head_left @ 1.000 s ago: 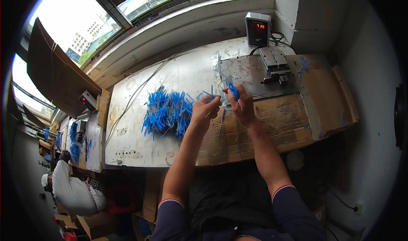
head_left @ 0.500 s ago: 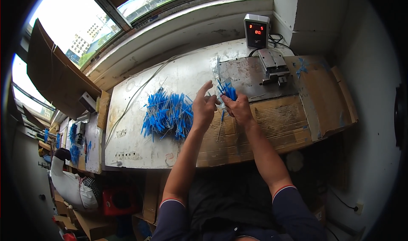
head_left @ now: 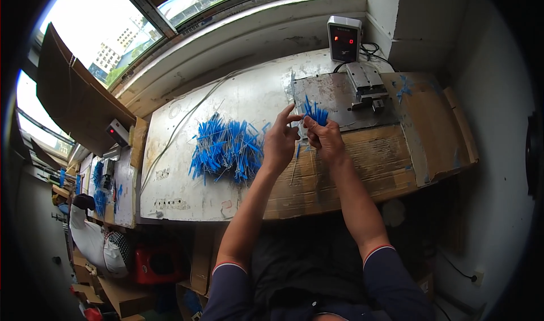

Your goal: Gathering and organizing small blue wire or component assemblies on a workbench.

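Observation:
A bunch of thin wire-like pieces with blue sleeves (head_left: 316, 113) stands up out of my right hand (head_left: 327, 138), which is closed around its lower part. Just left of it is my left hand (head_left: 280, 139), its fingers bent and apart, with the fingertips close to the right thumb. Nothing shows clearly between those left fingers. Beyond my left wrist a large heap of the same blue-sleeved pieces (head_left: 224, 151) lies on the white worktop (head_left: 175, 179). One loose piece (head_left: 295, 163) rests on the cardboard below my hands.
Behind my right hand a metal clamp-like device (head_left: 365, 86) sits on a metal plate (head_left: 323, 91), with a display box (head_left: 344, 39) at the back. Cardboard (head_left: 362, 159) covers the near right side. A cable (head_left: 181, 122) crosses the worktop. A person (head_left: 93, 241) sits at far left.
Both hands have shifted slightly right and farther away, carrying the bunch along. My left fingers have bent in toward the right hand. The red digits on the display box have changed.

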The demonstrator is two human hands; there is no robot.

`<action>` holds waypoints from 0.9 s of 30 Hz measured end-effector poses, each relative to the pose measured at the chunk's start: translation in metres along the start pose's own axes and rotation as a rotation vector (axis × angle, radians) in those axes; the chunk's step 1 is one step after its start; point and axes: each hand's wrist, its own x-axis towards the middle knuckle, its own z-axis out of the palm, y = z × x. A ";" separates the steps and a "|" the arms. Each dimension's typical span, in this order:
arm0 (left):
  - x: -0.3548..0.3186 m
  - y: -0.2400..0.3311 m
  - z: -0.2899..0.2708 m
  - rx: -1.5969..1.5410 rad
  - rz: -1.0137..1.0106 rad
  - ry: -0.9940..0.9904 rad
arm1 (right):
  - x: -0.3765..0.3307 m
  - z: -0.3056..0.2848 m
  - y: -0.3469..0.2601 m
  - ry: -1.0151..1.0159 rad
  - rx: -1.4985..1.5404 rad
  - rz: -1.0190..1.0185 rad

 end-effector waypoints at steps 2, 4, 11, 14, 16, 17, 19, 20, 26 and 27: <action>-0.001 0.001 0.013 0.000 0.057 0.012 | 0.000 -0.001 0.002 0.021 0.038 -0.026; -0.004 0.000 0.021 0.006 0.094 0.041 | 0.000 0.001 0.000 0.044 0.077 -0.051; 0.007 0.002 0.016 -0.150 -0.053 0.174 | 0.003 -0.002 -0.008 0.136 0.046 -0.234; 0.017 0.001 0.009 -0.284 -0.104 0.203 | 0.003 0.008 0.002 0.106 -0.062 -0.269; 0.022 0.001 0.019 -0.355 -0.125 0.197 | 0.002 0.009 0.007 0.040 -0.114 -0.237; 0.022 0.002 0.022 -0.426 -0.142 0.184 | -0.003 0.010 0.005 0.007 -0.166 -0.222; 0.021 0.002 0.019 -0.408 -0.153 0.190 | -0.005 0.009 0.001 -0.039 -0.203 -0.186; 0.021 0.001 0.022 -0.403 -0.161 0.175 | -0.004 0.006 0.000 -0.036 -0.205 -0.183; -0.029 -0.004 -0.010 0.667 -0.086 -0.078 | 0.003 0.001 0.000 0.098 -0.087 -0.220; -0.038 -0.009 -0.008 0.803 -0.055 -0.131 | 0.002 0.002 0.001 0.087 -0.087 -0.214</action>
